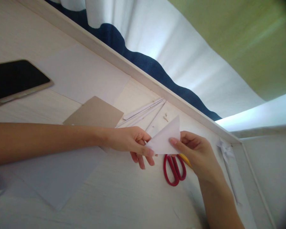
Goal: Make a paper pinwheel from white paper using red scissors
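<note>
A small piece of white paper folded into a triangle (165, 136) is held above the table between both hands. My left hand (133, 143) pinches its left corner between thumb and forefinger, the other fingers hanging loosely below. On the opposite side, my right hand (195, 148) grips the paper's right edge, thumb on top. Below the paper lie scissors with red handles (173, 171); their blades are hidden. A yellow object (186, 160) shows partly beside them, under my right hand.
White paper sheets (85, 73) (62, 178) and a brown card (95, 111) lie on the pale table. Thin paper strips (143, 111) rest near the raised back edge (143, 82). A phone (16, 79) is at far left. Behind hangs a curtain (162, 38).
</note>
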Tool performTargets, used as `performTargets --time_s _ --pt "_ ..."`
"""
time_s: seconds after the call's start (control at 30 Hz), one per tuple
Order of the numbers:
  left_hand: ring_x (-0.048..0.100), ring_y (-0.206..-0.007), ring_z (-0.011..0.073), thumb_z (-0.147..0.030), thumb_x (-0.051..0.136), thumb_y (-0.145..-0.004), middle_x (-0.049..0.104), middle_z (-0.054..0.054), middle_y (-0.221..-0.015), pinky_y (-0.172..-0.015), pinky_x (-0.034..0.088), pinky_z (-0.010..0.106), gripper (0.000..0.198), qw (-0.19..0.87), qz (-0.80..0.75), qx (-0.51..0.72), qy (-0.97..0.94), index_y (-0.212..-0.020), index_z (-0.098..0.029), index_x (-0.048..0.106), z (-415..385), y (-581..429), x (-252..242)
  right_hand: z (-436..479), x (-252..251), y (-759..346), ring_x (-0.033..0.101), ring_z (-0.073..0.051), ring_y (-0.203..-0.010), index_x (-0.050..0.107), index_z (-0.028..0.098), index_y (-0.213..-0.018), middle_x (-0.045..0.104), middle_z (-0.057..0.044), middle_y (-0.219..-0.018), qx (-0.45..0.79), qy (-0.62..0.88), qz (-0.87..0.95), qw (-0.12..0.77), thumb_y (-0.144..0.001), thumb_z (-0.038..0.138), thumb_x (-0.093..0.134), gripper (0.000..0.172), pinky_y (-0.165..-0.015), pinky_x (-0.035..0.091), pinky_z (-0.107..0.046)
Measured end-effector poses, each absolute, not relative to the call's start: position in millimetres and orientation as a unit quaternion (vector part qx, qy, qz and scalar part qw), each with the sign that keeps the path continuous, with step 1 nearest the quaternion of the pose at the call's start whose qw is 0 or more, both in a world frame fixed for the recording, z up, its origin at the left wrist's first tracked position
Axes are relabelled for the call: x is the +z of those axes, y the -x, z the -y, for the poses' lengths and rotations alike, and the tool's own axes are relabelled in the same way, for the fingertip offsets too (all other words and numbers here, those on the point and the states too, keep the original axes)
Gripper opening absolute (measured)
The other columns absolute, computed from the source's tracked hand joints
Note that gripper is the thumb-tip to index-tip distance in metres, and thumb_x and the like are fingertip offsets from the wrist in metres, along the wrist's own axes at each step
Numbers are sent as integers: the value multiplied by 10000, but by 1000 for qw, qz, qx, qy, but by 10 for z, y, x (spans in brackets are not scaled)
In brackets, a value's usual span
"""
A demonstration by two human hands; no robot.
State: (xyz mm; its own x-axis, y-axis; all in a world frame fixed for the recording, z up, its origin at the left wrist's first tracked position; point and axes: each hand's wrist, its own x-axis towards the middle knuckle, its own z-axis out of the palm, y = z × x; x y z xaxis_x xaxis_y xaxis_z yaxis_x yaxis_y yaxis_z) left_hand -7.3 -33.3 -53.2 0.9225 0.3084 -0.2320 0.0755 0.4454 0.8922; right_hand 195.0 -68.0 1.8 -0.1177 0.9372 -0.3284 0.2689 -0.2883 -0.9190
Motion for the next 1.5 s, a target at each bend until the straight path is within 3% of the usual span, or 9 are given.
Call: performTargets --time_s 0.13,0.37,0.57,1.5 --pt "625 -763 109 -326 527 -788 645 41 -932 -629 465 174 195 827 -180 78 -526 -861 -160 596 335 66 -542 677 25 -1971 527 -106 -512 610 175 -671 593 11 -585 531 593 517 314 -652 272 676 119 -468 416 -216" --pt "551 -587 57 -272 593 -733 537 -56 -567 -577 460 144 166 795 -226 108 -552 -631 -144 567 355 62 -503 685 13 -2016 548 -128 -543 620 191 -727 562 20 -556 541 587 516 310 -679 250 657 84 -497 442 -238" --pt "592 -638 76 -235 627 -701 607 -36 -648 -617 474 170 81 818 -221 107 -519 -716 -157 609 357 50 -522 688 21 -2050 568 -127 -567 623 185 -735 621 -1 -631 548 586 513 304 -691 239 651 75 -505 448 -232" --pt "582 -530 57 -224 688 -629 624 -52 -571 -513 449 136 113 815 -235 106 -518 -645 -156 600 355 44 -495 689 28 -2064 565 -136 -569 611 180 -671 621 -6 -632 547 589 527 277 -695 293 637 119 -500 439 -233"
